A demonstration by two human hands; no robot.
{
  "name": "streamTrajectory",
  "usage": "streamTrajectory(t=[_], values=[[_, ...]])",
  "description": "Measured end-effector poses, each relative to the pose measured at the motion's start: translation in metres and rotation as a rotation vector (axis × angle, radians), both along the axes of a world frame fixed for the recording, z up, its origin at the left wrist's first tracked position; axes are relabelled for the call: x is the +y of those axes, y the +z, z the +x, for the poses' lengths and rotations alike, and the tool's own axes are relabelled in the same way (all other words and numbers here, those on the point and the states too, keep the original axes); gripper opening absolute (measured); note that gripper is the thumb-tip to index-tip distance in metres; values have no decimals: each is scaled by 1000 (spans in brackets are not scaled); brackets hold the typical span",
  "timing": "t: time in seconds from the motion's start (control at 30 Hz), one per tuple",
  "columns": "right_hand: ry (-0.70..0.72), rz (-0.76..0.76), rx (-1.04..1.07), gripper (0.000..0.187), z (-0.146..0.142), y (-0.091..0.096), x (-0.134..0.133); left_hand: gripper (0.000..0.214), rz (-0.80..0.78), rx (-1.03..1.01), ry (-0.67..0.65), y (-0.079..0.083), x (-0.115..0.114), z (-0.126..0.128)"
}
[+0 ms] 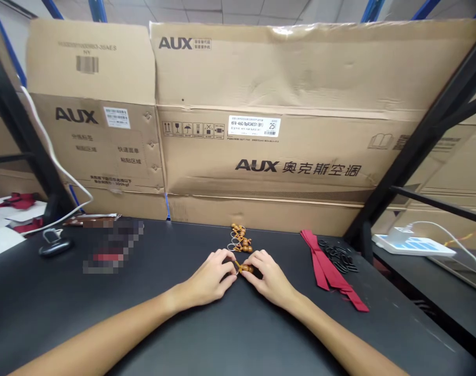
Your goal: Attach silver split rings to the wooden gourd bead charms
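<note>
My left hand (211, 279) and my right hand (270, 278) rest on the black table (144, 324), fingertips meeting. Between them they pinch a small brown wooden gourd charm (246, 269); the left fingers appear to hold its ring end, the right fingers its body. Just behind the hands lies a small heap of several more gourd charms with metal rings (240, 238).
Dark red ribbons (328, 269) and a pile of black cords (337, 256) lie right of the hands. Large AUX cardboard boxes (293, 125) wall off the back. A black object (55, 244) and white cable sit at left, a white power strip (412, 243) at right.
</note>
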State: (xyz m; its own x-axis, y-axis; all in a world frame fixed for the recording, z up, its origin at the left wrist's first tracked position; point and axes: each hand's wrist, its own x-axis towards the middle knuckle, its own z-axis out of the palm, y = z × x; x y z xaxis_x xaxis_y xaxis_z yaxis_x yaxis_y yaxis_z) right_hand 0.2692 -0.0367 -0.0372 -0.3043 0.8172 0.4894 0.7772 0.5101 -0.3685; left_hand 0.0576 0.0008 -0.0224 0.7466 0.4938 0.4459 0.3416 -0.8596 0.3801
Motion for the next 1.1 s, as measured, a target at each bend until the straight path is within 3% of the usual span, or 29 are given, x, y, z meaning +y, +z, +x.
streamTrajectory(t=[0.27, 0.53, 0.73, 0.93, 1.1], values=[[131, -37, 2, 9, -5, 3, -6, 14, 3, -5, 12, -4, 2, 0], [-21, 4, -9, 8, -1, -1, 1, 11, 8, 9, 0, -1, 2, 0], [93, -10, -13, 9, -4, 2, -4, 14, -3, -6, 13, -3, 2, 0], [-42, 14, -45, 6, 0, -1, 1, 14, 9, 11, -1, -1, 2, 0], [14, 1, -25, 7, -1, 2, -1, 9, 14, 5, 25, -4, 2, 0]])
